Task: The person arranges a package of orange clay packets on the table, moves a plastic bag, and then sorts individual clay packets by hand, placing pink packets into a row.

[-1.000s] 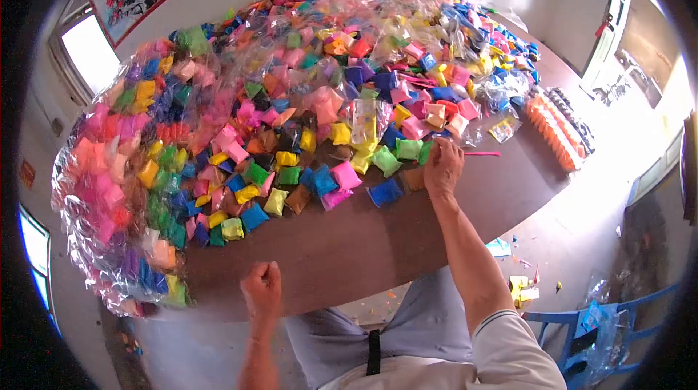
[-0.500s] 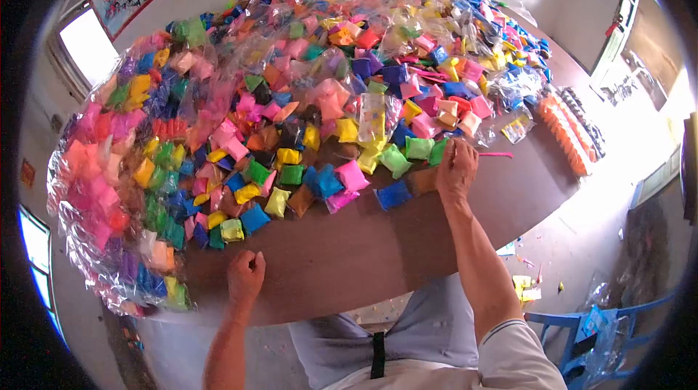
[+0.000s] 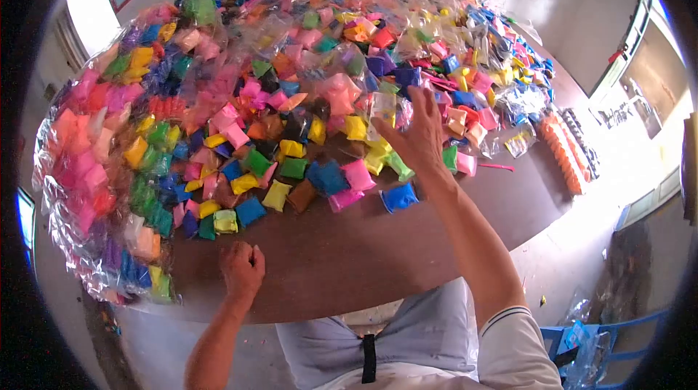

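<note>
My right hand (image 3: 422,134) is raised over the front of a heap of small plastic-wrapped packets, fingers apart, with nothing seen in it. A clear wrapper with yellow print (image 3: 380,110) shows beside its thumb. Under and around it are a light green packet (image 3: 399,167), a pink packet (image 3: 467,165) and a blue packet (image 3: 399,198). My left hand (image 3: 243,271) rests at the near side of the brown table (image 3: 342,259), its fingers curled closed. Whatever those fingers may hold is hidden. Nearest to it is a pale yellow-green packet (image 3: 226,221).
Packets of many colours and clear bags cover the table's back and left. At the right lie a thin pink stick (image 3: 497,167), a ridged orange strip (image 3: 562,154) and a dark patterned strip (image 3: 582,141). A blue chair (image 3: 631,324) stands at lower right.
My right hand has lifted up and left from the table by the pink stick, and its fingers have spread. A pink packet now shows where it was. My left hand stays closed.
</note>
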Demonstrator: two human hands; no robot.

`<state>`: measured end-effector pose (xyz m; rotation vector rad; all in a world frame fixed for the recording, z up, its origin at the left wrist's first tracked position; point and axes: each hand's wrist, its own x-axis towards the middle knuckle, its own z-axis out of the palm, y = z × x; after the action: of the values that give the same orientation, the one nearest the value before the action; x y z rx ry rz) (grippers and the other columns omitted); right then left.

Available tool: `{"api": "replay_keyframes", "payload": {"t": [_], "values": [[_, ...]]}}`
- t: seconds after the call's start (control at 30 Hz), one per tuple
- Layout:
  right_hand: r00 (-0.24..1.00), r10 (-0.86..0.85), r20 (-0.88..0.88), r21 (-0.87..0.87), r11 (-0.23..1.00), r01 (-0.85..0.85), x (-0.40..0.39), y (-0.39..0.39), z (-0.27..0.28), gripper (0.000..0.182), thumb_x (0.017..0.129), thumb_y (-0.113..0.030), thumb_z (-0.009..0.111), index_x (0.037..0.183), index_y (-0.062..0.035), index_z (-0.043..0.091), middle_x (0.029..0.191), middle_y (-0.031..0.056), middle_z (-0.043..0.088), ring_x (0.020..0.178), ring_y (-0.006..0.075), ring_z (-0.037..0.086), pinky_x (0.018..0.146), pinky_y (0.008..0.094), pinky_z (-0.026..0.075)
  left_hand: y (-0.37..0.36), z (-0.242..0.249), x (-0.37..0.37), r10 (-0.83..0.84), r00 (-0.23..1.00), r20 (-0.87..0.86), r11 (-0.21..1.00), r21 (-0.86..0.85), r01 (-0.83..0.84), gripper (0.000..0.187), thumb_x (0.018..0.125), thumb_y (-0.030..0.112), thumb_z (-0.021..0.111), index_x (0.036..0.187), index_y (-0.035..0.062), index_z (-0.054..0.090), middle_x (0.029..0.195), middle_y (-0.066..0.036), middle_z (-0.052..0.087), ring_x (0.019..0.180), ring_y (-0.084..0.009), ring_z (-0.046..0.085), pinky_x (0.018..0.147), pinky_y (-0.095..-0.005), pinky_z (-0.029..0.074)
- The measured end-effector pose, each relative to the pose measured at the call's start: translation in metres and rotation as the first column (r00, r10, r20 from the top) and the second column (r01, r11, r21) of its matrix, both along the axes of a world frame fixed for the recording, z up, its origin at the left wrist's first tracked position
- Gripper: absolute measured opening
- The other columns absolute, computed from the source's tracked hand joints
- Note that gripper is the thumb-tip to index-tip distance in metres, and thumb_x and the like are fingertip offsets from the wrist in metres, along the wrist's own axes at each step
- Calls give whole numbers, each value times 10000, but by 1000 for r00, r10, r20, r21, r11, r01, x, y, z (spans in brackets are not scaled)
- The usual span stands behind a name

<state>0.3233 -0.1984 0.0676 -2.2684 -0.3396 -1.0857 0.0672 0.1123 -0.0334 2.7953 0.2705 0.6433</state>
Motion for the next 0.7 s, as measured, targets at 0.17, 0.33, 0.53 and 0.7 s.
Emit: {"api": "replay_keyframes", "payload": {"t": [0.17, 0.33, 0.53, 0.7], "values": [[853, 235, -466, 238, 962, -135, 51, 1, -18, 297, 811, -260, 655, 1019, -50, 620, 958, 184, 641, 909, 355, 628, 784, 453, 489, 0, 3, 0, 8, 1000, -15, 1000, 2, -8, 239, 801, 126, 625, 653, 60, 449, 650, -122, 489, 653, -349, 501, 665, -471, 375], [997, 37, -64, 313, 950, -15, 35, -15, -6, 165, 903, -192, 551, 961, -38, 558, 825, 205, 620, 772, 383, 625, 672, 470, 471, -2, 5, -1, 15, 1000, -13, 1000, -8, -15, 206, 804, 129, 621, 671, 66, 476, 666, -125, 514, 684, -353, 530, 680, -481, 382], [978, 176, 111, 334, 920, -203, 2, 4, 69, 193, 929, -182, 554, 1022, -13, 549, 919, 199, 609, 866, 361, 618, 737, 441, 478, 2, 5, -2, -11, 998, -62, 999, 52, 14, 184, 808, 160, 619, 700, 63, 507, 724, -145, 543, 710, -366, 550, 662, -503, 399], [844, 432, 317, 138, 860, -492, 40, 97, 119, 201, 888, -183, 621, 1034, -46, 617, 1278, 224, 527, 1168, 356, 525, 938, 412, 443, 8, -8, 1, -74, 993, 93, 988, 141, 61, 194, 808, 157, 616, 699, 64, 486, 692, -147, 517, 687, -375, 542, 609, -504, 394]]}}
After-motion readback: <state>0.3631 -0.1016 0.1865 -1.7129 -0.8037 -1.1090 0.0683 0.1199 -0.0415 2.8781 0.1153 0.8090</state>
